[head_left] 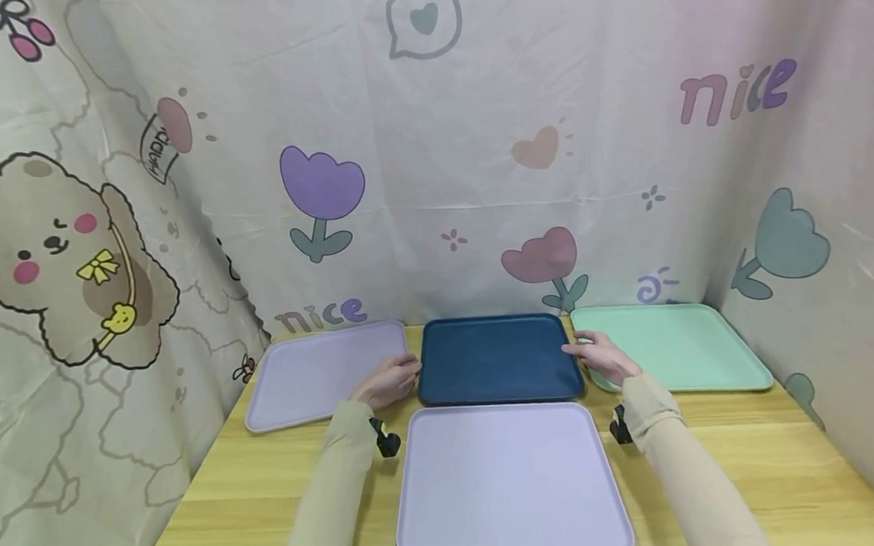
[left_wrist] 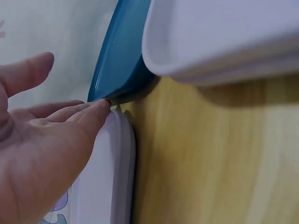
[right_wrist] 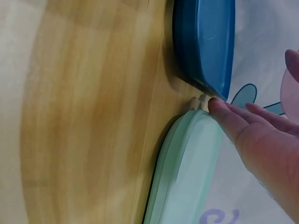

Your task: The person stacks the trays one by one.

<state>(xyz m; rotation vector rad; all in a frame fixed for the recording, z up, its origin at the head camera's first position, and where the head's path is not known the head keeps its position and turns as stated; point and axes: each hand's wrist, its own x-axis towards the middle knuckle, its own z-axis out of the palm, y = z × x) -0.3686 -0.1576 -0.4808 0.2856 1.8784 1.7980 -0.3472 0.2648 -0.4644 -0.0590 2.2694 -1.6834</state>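
A dark blue tray (head_left: 499,359) lies at the back middle of the table, between both hands. My left hand (head_left: 393,379) has its fingertips right at the tray's left edge; in the left wrist view the fingers (left_wrist: 88,114) are straight and the thumb is held apart from them. On the other side my right hand (head_left: 600,355) brings its fingertips to the blue tray's right edge. The right wrist view has these fingers (right_wrist: 233,119) extended, just above the corner of a mint green tray (right_wrist: 187,158). Neither hand grips anything.
A lilac tray (head_left: 323,368) lies at the back left, the mint green one at the back right. Nearer on the wooden table (head_left: 226,503) is a pale lilac tray (head_left: 510,486), between the forearms. A printed curtain (head_left: 436,139) hangs behind and on both sides.
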